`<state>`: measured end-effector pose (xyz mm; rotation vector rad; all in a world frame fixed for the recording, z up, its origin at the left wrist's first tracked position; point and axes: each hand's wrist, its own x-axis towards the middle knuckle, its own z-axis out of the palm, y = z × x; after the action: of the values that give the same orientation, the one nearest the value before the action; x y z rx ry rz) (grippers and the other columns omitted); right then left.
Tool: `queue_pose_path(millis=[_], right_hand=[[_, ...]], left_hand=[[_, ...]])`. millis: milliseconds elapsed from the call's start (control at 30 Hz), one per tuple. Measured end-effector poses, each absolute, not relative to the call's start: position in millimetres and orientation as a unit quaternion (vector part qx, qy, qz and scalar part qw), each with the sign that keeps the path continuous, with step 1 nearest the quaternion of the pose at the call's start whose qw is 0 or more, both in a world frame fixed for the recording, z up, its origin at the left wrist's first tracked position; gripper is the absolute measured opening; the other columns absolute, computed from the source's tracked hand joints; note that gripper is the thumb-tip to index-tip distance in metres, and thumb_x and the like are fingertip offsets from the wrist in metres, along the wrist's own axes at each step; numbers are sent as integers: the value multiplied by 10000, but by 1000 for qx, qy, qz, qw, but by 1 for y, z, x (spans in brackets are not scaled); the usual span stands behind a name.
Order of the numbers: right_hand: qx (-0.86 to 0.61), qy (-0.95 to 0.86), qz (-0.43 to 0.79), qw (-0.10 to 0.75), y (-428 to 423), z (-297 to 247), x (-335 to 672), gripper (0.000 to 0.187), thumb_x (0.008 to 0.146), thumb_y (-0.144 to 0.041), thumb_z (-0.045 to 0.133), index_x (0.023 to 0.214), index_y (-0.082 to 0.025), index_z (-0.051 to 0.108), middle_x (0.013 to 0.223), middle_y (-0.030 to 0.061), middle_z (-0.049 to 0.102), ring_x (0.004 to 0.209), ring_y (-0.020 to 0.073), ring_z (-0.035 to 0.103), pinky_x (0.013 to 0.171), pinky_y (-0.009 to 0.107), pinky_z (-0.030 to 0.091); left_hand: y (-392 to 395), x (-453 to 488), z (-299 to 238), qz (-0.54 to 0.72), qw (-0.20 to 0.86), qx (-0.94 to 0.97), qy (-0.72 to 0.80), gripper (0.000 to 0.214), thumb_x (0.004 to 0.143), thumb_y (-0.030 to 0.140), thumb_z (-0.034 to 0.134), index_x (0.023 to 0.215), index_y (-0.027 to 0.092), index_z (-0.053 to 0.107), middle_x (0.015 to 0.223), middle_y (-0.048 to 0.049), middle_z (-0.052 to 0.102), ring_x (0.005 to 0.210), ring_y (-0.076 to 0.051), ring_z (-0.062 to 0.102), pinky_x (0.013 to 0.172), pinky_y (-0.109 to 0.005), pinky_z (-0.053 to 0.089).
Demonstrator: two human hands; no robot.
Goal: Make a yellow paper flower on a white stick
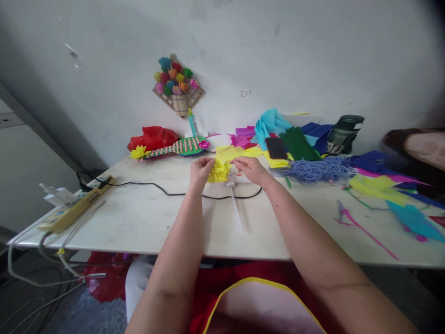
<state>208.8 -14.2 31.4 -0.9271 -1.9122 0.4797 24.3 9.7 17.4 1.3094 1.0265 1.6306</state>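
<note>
My left hand [201, 171] pinches the left side of a crumpled piece of yellow crepe paper [219, 171], held just above the table. The fingertips of my right hand [251, 170] are closed at the paper's right edge. Just below the paper, a glue gun, mostly hidden, has a white glue stick [236, 208] jutting out toward me. A flat sheet of yellow paper [229, 151] lies right behind my fingers.
A black cord [156, 185] runs from the power strip [74, 206] past my hands. Behind stand a green paper lute [179, 147], a glue bottle [193, 124] and a dark bottle [344, 134]. On the right lie a phone [276, 148], blue-grey yarn [313, 170] and coloured paper.
</note>
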Motion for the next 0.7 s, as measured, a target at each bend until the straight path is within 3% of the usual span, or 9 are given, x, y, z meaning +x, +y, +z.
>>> queue_pose_path(millis=[133, 300, 467, 700], right_hand=[[-386, -780, 178, 459, -16, 34, 210, 279, 825, -314, 423, 813, -141, 641, 564, -18, 483, 543, 109, 433, 541, 235, 334], [-405, -764, 155, 478, -15, 34, 209, 286, 808, -360, 449, 684, -153, 604, 528, -29, 449, 531, 103, 400, 540, 241, 316], [-447, -732, 156, 489, -15, 32, 206, 182, 735, -320, 542, 654, -164, 586, 536, -31, 480, 521, 98, 397, 524, 237, 308], [-487, -731, 116, 463, -19, 36, 205, 238, 733, -390, 584, 708, -168, 665, 536, -14, 543, 536, 110, 446, 536, 238, 318]], left_hand=[[9, 25, 18, 643, 397, 519, 400, 350, 524, 436, 749, 630, 134, 608, 552, -5, 595, 509, -102, 530, 522, -219, 413], [8, 26, 16, 635, 395, 535, 393, 322, 554, 419, 736, 637, 134, 613, 546, -1, 590, 495, -93, 520, 507, -209, 402], [7, 29, 14, 611, 389, 566, 393, 307, 587, 423, 711, 646, 135, 623, 559, -5, 595, 504, -96, 522, 515, -214, 405], [-1, 38, 14, 572, 350, 625, 399, 242, 609, 377, 692, 650, 143, 646, 612, -20, 626, 563, -113, 549, 547, -216, 410]])
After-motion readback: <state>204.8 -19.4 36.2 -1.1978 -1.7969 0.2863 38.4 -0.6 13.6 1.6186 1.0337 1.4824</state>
